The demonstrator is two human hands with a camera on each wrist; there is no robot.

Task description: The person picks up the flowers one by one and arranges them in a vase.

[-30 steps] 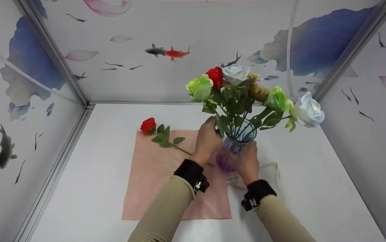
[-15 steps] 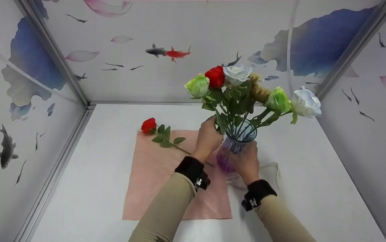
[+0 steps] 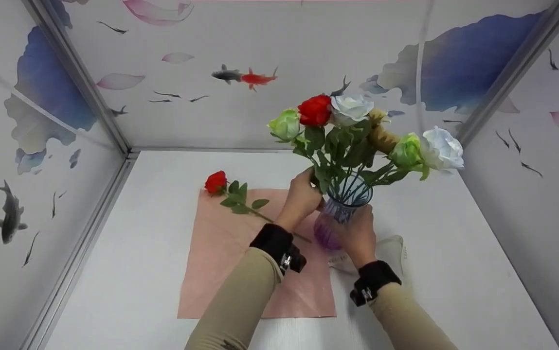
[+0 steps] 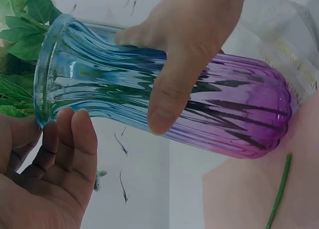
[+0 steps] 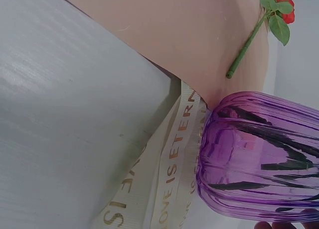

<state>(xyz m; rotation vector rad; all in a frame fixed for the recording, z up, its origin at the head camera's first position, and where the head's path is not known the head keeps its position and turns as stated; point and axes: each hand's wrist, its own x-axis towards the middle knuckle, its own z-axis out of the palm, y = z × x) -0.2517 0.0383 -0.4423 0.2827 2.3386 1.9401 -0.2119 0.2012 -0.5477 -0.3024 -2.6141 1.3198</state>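
A ribbed glass vase (image 3: 327,236), blue above and purple below, stands upright with several artificial roses in it: green, white and red (image 3: 315,110). My right hand (image 3: 359,233) grips its middle; in the left wrist view the thumb (image 4: 169,99) lies across the glass. At the vase's rim is my left hand (image 3: 301,197), its thumb and curled fingers meeting on the edge beneath the leaves. Part of that contact is hidden. A loose red rose (image 3: 216,183) lies on the pink sheet (image 3: 221,282), its stem passing near the left wrist.
Whitish ribbon with gold lettering (image 5: 172,174) lies beside the vase's base, partly under the pink sheet's edge. A gold-brown flower (image 3: 382,138) leans among the roses. The white tabletop (image 3: 454,272) is bounded by printed panels at the back and sides.
The roses in the vase have shifted: the red and upper white heads moved slightly right, and the outer white rose moved slightly left. Both hands stay almost in place.
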